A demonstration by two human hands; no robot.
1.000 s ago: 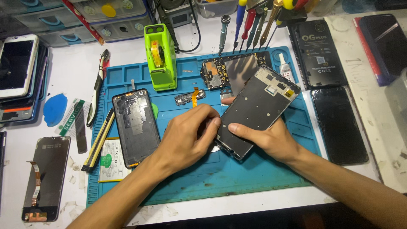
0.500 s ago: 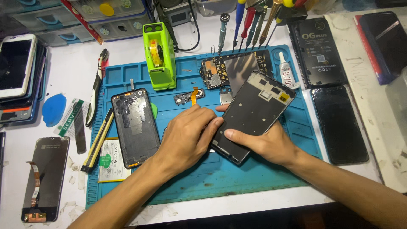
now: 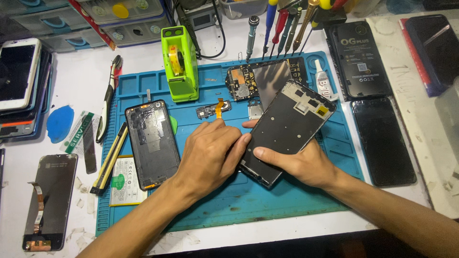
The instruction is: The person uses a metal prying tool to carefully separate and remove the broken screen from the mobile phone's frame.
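A white worktop (image 3: 71, 81) seen from above, laid out for phone repair. At the far left sits a stack of phones (image 3: 19, 81), and below it a loose phone screen (image 3: 45, 200) with a ribbon cable. A blue mat (image 3: 229, 210) covers the middle of the worktop. On its left part lies an open phone back cover (image 3: 152, 143), with a flat battery (image 3: 125, 184) just beside it at the mat's edge. A bright green tape dispenser (image 3: 179, 62) stands at the mat's top.

The left hand (image 3: 208, 155) rests palm down near the mat's centre, its fingers curled against the lower left edge of a dark phone frame (image 3: 287, 129). The frame lies tilted, running up to the right. The right hand (image 3: 301, 165) holds it from below, thumb pressed across its lower face, so both grips are closed on the frame. A circuit board (image 3: 241, 83) lies above the frame. To the right, off the mat, lie two dark phone panels (image 3: 382, 141).
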